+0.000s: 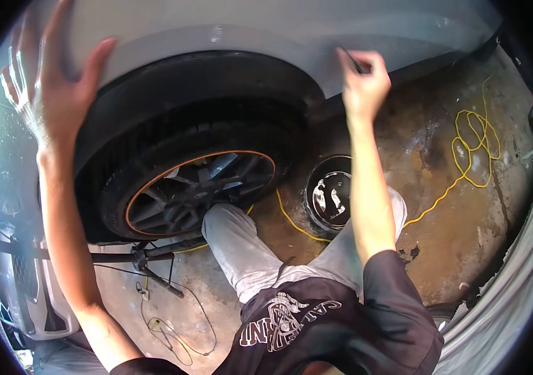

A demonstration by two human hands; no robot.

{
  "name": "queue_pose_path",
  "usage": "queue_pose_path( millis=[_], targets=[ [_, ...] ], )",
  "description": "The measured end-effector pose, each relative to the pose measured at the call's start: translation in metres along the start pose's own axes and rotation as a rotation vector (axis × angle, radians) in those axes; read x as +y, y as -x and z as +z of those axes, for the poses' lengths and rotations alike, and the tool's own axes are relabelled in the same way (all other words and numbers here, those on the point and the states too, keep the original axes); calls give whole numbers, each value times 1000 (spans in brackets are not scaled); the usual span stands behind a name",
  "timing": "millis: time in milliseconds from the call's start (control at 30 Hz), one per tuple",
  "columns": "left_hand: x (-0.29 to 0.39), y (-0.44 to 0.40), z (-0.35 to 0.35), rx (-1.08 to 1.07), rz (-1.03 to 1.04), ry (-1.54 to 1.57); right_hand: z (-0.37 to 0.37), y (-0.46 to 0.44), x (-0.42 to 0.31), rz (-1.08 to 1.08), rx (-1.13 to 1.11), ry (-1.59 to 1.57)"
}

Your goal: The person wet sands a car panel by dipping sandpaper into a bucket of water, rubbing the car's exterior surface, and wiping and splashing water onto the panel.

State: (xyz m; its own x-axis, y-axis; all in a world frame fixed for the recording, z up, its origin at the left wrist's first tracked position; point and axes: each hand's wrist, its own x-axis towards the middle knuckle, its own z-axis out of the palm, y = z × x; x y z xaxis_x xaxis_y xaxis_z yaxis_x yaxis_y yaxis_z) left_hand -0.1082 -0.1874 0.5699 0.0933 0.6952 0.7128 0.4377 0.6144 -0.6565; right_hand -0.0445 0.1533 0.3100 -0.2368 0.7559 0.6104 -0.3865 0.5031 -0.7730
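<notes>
Car body (pixel 266 28): pale, spanned 12 o'clock.
Wheel (pixel 201 187): orange-ringed, stood toward 9 o'clock.
Yellow cord (pixel 461 177): lay loosely looped near 3 o'clock.
Dark tub (pixel 309 199): sat just right of centre, toward 3 o'clock.
Left hand (pixel 57 90): spread wide at 10 o'clock, gripping nothing — contact with the panel couldn't be told.
Right hand (pixel 366 84): at 1 o'clock, fingers pinched closed around the dark tool.
Dark tool (pixel 358 64): small, slim, close to the panel — contact unclear.

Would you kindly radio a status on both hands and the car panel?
Left hand spread open, contact unclear. Right hand pinching small dark item. Car panel just beyond both hands; nothing visibly in the way.
</notes>
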Motion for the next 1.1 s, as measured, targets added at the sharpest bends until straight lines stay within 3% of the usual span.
queue_pose_path(
  millis=[100,133,200,267,333,400,467,533,600,667,800,867,900,1000,1100],
  targets=[
    [71,-24,13,-191,1,-47,-41,36,35,121,-45,-30],
    [95,-33,23,-379,-31,-46,-45,49,30,135,-80,-20],
    [123,-50,54,-243,-14,161,-37,61,-1,100,-142,-44],
    [134,-67,51,-279,12,125,-25,63,-13,274,-218,-190],
    [120,-77,49,-312,28,83,-8,51,-39,278,-219,-262],
    [81,-73,44,-243,108,-62,21,37,-47,-104,-84,-145],
    [43,-69,29,-198,99,-237,44,34,-69,53,-171,-250],
    [15,-63,15,-196,101,-402,73,23,-78,-301,-100,-179],
    [13,-58,6,-167,80,-368,82,8,-87,-461,-82,-255],
    [13,-50,8,-142,32,-264,72,4,-72,-444,-93,-291],
    [5,-50,15,-145,38,-446,48,23,-18,-279,-46,-199],
    [13,-50,19,-171,46,-523,76,11,-58,-418,-90,-216],
    [19,-49,22,-45,13,-222,88,7,-81,-431,-77,-279],
    [22,-48,28,121,-47,61,71,11,-70,-257,-130,-363],
    [11,-49,26,133,88,-263,49,22,-36,-160,-91,-297]
  ],
)
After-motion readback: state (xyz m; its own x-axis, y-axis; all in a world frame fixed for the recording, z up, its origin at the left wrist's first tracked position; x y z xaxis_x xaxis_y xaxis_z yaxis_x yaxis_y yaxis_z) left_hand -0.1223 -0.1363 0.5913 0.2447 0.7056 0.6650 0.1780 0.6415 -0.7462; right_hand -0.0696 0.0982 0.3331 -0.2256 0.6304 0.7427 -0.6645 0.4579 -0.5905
